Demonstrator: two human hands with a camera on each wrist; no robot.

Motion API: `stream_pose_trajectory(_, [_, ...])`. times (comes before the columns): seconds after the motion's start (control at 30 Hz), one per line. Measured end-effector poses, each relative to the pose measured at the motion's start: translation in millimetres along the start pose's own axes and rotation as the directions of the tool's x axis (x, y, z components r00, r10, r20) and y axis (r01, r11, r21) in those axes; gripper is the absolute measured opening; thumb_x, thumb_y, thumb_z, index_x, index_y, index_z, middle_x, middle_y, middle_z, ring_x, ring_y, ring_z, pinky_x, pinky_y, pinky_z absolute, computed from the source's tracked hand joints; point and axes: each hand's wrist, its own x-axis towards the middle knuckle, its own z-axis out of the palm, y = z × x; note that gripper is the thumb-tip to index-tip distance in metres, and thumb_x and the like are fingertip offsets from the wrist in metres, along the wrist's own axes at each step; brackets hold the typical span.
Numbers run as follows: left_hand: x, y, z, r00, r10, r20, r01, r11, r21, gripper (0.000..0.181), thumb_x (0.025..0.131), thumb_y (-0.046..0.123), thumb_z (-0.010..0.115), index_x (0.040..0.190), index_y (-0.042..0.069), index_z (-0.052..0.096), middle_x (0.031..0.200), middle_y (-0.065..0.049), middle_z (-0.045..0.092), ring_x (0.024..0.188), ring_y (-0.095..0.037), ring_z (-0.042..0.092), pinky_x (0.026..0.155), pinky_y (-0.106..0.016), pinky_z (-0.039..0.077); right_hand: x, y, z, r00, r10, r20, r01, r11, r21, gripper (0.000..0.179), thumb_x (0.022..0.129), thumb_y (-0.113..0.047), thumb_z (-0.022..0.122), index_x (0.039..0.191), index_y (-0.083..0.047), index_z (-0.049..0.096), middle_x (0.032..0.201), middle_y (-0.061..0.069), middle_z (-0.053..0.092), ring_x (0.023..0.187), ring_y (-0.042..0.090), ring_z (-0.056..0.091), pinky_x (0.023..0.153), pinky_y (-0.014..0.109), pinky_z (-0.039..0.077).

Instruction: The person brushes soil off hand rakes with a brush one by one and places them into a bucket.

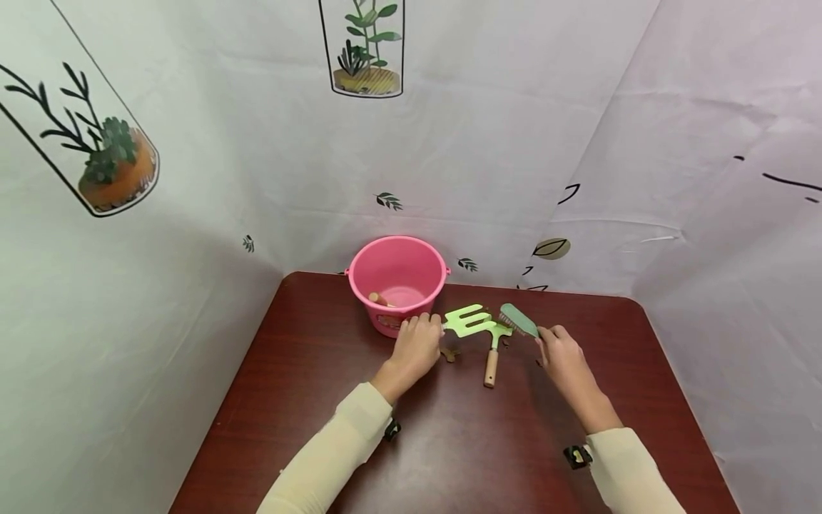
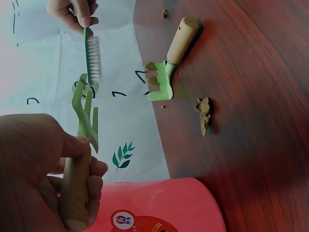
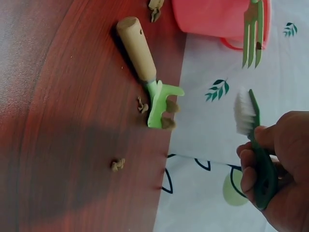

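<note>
My left hand (image 1: 419,344) grips the wooden handle (image 2: 76,188) of a green garden fork (image 1: 467,321), its prongs raised off the table and pointing right. In my right hand (image 1: 565,360) is a green brush (image 1: 519,319) with pale bristles (image 3: 245,112), held by its handle. The brush head is near the fork's prongs, bristles facing down and left. Below them on the table lies a small green hand rake (image 1: 491,357) with a wooden handle, and brown clumps (image 3: 169,113) sit at its tines.
A pink bucket (image 1: 399,250) stands at the back of the table, just beyond my left hand, with a wooden-handled piece (image 1: 377,298) inside. Brown dirt clumps (image 2: 203,116) lie scattered on the dark red table (image 1: 449,442). A printed white cloth (image 1: 501,178) hangs behind the table.
</note>
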Motion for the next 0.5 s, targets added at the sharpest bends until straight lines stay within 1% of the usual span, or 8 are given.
stream_pose_trajectory(0.07, [-0.3, -0.3, 0.5, 1.0, -0.004, -0.001, 0.004, 1.0, -0.016, 0.019, 0.097, 0.023, 0.071, 0.096, 0.006, 0.062, 0.084, -0.008, 0.066, 0.077, -0.028, 0.068, 0.072, -0.043, 0.056, -0.5, 1.0, -0.6, 1.0, 0.005, 0.003, -0.005, 1.0, 0.004, 0.024, 0.097, 0.0, 0.067, 0.114, 0.016, 0.067, 0.096, 0.025, 0.06, 0.08, 0.035, 0.067, 0.067, 0.047, 0.059])
stream_pose_trajectory(0.17, [-0.3, -1.0, 0.8, 1.0, -0.011, -0.004, 0.01, 0.999, -0.038, 0.022, 0.097, 0.022, 0.072, 0.096, 0.005, 0.058, 0.08, -0.009, 0.065, 0.075, -0.028, 0.07, 0.068, -0.042, 0.057, -0.8, 1.6, -1.9, 1.0, 0.003, -0.013, -0.003, 1.0, 0.013, 0.023, 0.096, 0.0, 0.067, 0.113, 0.016, 0.068, 0.094, 0.024, 0.06, 0.079, 0.035, 0.067, 0.066, 0.047, 0.059])
stream_pose_trajectory(0.37, [0.7, -1.6, -4.2, 1.0, -0.026, 0.001, 0.026, 0.991, -0.134, 0.025, 0.096, 0.014, 0.071, 0.103, 0.001, 0.051, 0.077, -0.01, 0.065, 0.074, -0.029, 0.073, 0.065, -0.041, 0.059, 0.1, 1.4, -7.1, 0.997, -0.019, -0.081, 0.022, 0.999, 0.035, 0.02, 0.093, 0.004, 0.07, 0.111, 0.014, 0.069, 0.091, 0.023, 0.062, 0.077, 0.035, 0.066, 0.066, 0.048, 0.057])
stream_pose_trajectory(0.43, [1.6, -1.7, -6.4, 0.999, -0.031, 0.006, 0.032, 0.988, -0.153, 0.024, 0.097, 0.015, 0.07, 0.103, 0.002, 0.051, 0.077, -0.01, 0.065, 0.074, -0.03, 0.073, 0.064, -0.042, 0.059, 0.5, 0.4, -9.6, 0.994, -0.034, -0.102, 0.038, 0.998, 0.04, 0.02, 0.092, 0.004, 0.071, 0.11, 0.014, 0.07, 0.091, 0.023, 0.062, 0.075, 0.035, 0.066, 0.065, 0.048, 0.057])
stream_pose_trajectory(0.5, [3.0, -2.0, -7.2, 0.999, -0.041, 0.02, 0.044, 0.988, -0.147, 0.023, 0.098, 0.018, 0.069, 0.101, 0.003, 0.052, 0.077, -0.01, 0.065, 0.074, -0.03, 0.073, 0.064, -0.042, 0.058, 1.4, -0.9, -12.1, 0.991, -0.049, -0.123, 0.055, 0.998, 0.044, 0.021, 0.091, 0.004, 0.072, 0.11, 0.014, 0.07, 0.09, 0.022, 0.062, 0.074, 0.034, 0.065, 0.064, 0.047, 0.056])
